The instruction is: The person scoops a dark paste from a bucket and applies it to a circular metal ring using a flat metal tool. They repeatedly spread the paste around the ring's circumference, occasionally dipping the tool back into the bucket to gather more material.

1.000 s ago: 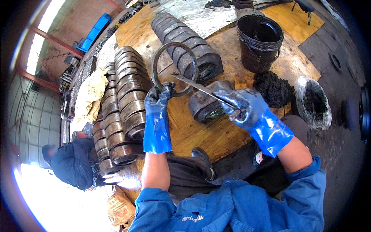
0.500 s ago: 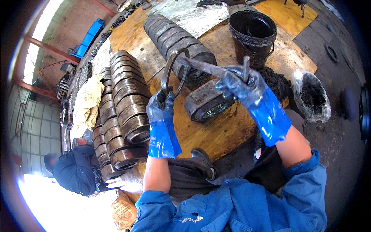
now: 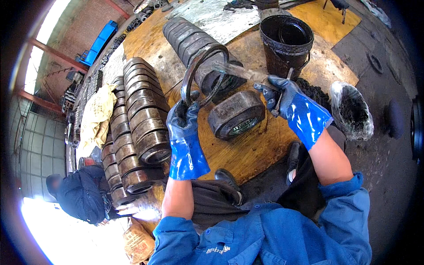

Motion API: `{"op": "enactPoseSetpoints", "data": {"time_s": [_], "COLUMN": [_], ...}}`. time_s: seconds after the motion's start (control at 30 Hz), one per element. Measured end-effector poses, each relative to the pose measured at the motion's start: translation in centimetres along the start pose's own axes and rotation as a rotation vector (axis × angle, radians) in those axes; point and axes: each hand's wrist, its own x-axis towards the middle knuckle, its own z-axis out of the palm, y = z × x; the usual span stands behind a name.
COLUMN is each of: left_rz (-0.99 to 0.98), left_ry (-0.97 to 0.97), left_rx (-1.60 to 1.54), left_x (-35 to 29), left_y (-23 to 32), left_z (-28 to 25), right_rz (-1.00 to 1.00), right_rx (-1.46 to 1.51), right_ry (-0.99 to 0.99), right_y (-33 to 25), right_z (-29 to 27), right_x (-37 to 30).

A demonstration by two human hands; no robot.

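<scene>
L hand (image 3: 183, 117) is gripping a dark ring (image 3: 191, 70), sitting at that hand's 1 o'clock; R hand (image 3: 288, 98) is gripping a flat blade (image 3: 247, 73), pointing 10 o'clock, tip nr the ring, contact unclear. Ring work's looking part-done, prob unfinished; amt left isn't showing.
</scene>
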Motion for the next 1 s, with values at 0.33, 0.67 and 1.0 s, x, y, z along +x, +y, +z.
{"op": "enactPoseSetpoints", "data": {"time_s": [0.33, 0.67, 1.0], "left_rz": [-0.053, -0.054, -0.126], "left_ry": [0.101, 0.141, 0.04], "left_rx": [-0.121, -0.058, -0.273], "left_x": [1.4, 0.9, 0.7], "left_y": [-0.9, -0.2, -2.9], "left_z": [-3.0, -2.8, -3.4], "right_rz": [-0.071, -0.411, -1.268], "right_rx": [-0.382, -0.831, -2.078], "right_ry": [-0.185, -0.422, -0.089], "right_y": [4.8, 10.8, 7.1], "right_z": [6.2, 3.6, 2.4], "right_x": [-5.3, -2.0, 1.1]}}
